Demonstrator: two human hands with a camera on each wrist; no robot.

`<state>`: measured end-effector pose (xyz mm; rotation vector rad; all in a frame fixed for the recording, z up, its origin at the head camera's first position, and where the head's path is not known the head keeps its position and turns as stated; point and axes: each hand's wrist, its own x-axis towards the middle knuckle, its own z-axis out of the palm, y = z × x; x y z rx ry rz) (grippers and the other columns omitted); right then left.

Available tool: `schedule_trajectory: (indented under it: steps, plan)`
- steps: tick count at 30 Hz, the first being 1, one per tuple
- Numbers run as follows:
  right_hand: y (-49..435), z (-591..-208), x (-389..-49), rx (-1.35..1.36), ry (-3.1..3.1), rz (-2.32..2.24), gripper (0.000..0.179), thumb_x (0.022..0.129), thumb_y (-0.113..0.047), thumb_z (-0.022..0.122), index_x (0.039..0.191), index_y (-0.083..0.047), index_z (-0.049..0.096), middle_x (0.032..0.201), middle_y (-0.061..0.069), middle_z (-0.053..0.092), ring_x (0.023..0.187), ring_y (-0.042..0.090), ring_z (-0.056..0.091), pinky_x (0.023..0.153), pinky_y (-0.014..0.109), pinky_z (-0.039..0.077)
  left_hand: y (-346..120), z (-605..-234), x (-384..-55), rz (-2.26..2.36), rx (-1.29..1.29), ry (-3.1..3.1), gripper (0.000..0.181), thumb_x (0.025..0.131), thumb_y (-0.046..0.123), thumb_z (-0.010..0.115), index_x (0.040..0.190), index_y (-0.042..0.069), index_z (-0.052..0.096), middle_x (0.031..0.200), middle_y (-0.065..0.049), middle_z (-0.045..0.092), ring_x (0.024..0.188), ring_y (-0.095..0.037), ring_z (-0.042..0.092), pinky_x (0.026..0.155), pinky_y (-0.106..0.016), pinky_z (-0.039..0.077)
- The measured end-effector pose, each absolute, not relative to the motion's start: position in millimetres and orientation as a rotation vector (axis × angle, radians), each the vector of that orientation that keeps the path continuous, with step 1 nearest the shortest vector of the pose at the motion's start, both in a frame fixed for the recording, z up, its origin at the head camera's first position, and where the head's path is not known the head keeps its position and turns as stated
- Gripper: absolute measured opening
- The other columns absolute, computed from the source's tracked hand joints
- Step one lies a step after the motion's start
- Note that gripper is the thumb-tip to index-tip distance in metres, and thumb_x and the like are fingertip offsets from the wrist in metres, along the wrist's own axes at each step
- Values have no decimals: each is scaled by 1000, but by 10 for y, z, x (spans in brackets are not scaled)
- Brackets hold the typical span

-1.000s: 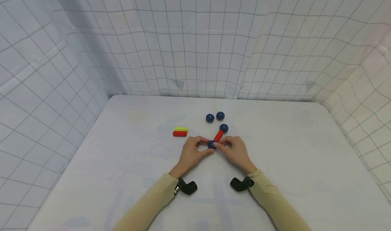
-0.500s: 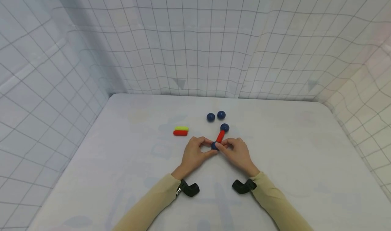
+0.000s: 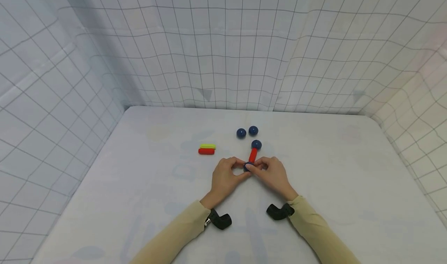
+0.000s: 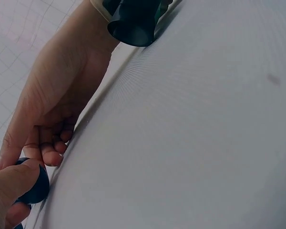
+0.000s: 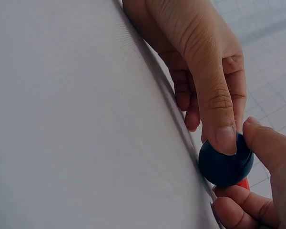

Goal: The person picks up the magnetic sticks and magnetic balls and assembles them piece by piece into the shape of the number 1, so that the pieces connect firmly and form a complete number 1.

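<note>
In the head view both hands meet at a dark blue ball (image 5: 225, 167) at the near end of a short red rod (image 3: 253, 155). A second blue ball (image 3: 256, 144) sits at the rod's far end. My left hand (image 3: 222, 180) pinches the near ball from the left, its thumb on the near side. My right hand (image 3: 275, 178) pinches the same ball, thumb on its top and index finger close by the rod's near end. In the right wrist view the ball is partly hidden by thumbs and fingers, and a sliver of red shows behind it.
Two loose blue balls (image 3: 241, 133) lie farther back on the white table (image 3: 331, 178). Left of the hands, a yellow-green rod (image 3: 208, 146) and a red rod (image 3: 206, 151) lie side by side. Gridded white curtains (image 3: 223, 50) surround the table's back and sides.
Both hands and the near ball have shifted slightly to the right. The held red rod now slants less, its far ball staying in nearly the same place.
</note>
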<state>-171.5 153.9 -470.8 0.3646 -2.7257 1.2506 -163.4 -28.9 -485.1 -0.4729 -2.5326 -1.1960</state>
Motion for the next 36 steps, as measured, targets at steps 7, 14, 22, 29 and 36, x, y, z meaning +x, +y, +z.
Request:
schedule_trajectory:
  steps: [7,14,22,29,36]
  plan:
    - [1544,-4737,-1720,367,-2691,1279,23,82,-35,75,78,-13,71,60,-9,54,65,16,43,60,32,32,-297,-4823,-1626,-1175,-496,-2549,34,73,37,82,98,17,71,86,6,67,81,-11,55,69,-27,44]
    - [1558,-4776,-1756,416,-2633,1269,21,81,-35,76,77,-14,71,60,-12,53,64,15,43,61,32,31,-322,-4794,-1627,-1171,-519,-2548,33,74,36,81,98,18,70,86,6,68,81,-10,55,69,-27,43]
    - [1625,-4817,-1813,455,-2562,1216,17,78,-29,78,74,-14,71,59,-13,52,61,15,40,59,33,29,-315,-4788,-1643,-1209,-511,-2562,34,73,33,83,99,16,70,90,7,67,82,-10,55,72,-28,44]
    - [1651,-4856,-1833,492,-2552,1213,15,79,-27,78,75,-14,71,59,-14,52,60,14,39,60,33,29,-329,-4790,-1624,-1263,-478,-2572,32,75,33,82,98,16,70,90,7,66,82,-9,55,73,-29,45]
    - [1676,-4867,-1856,496,-2565,1212,13,79,-26,78,77,-14,71,61,-12,51,61,15,39,62,33,28,-349,-4807,-1635,-1268,-485,-2585,29,77,31,80,99,15,70,89,6,65,80,-9,54,72,-29,44]
